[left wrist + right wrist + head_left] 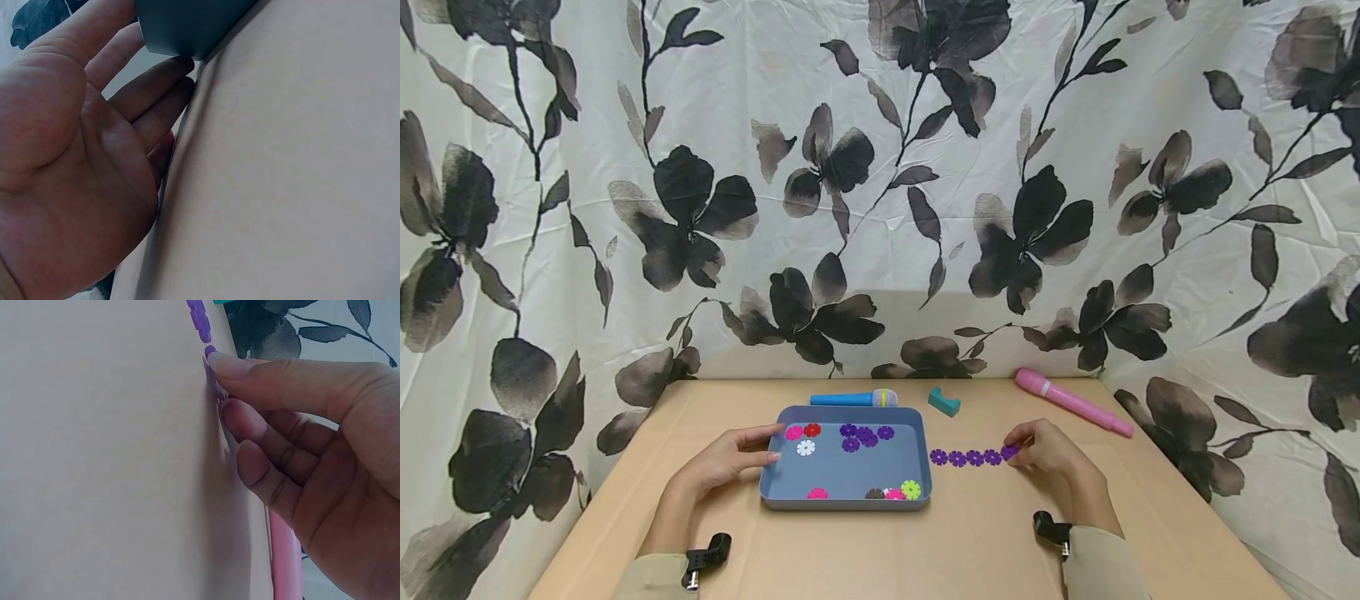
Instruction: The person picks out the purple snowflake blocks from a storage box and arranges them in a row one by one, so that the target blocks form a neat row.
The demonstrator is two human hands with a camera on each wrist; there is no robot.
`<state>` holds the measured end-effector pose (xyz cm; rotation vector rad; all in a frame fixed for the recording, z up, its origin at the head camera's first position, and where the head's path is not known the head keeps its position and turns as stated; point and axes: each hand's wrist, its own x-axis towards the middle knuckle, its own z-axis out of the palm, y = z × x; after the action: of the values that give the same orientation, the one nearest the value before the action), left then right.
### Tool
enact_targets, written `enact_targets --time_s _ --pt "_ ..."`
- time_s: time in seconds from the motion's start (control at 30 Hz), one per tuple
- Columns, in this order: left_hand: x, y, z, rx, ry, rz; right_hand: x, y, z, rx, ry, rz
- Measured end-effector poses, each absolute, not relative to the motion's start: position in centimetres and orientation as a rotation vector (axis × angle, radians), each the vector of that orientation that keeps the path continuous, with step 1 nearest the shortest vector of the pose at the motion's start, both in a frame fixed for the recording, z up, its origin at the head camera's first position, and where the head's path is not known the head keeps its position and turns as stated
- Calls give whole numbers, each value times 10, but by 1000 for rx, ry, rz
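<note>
My left hand (722,458) is at the left side of a grey-blue tray (842,503), thumb and forefinger spread along its rim. In the left wrist view the other fingers (150,94) are loosely extended below the tray corner (175,31). My right hand (1051,450) pinches a purple flower-shaped disc (1010,452) between thumb and fingers. That disc is at the right end of a row of purple discs (974,457) on the table, right of the tray. Inside the tray are several purple discs (867,436), a red disc (812,430) and a white disc (806,448).
A blue toy microphone (842,400) lies behind the tray, with a teal curved block (943,402) to its right. A pink marker-shaped stick (1075,403) lies at the back right of the table (985,542). A floral curtain (895,208) hangs behind.
</note>
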<state>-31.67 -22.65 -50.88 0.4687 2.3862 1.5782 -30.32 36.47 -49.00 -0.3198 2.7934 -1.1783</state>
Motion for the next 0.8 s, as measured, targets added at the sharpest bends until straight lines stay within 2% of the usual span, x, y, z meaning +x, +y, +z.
enact_targets --time_s 0.53,0.8 --pt "-316 -227 -509 464 2376 1587 -305 364 -491 -364 2798 -1154" --pt "-316 -227 -508 457 2383 1581 -307 347 -482 -188 2941 -1243"
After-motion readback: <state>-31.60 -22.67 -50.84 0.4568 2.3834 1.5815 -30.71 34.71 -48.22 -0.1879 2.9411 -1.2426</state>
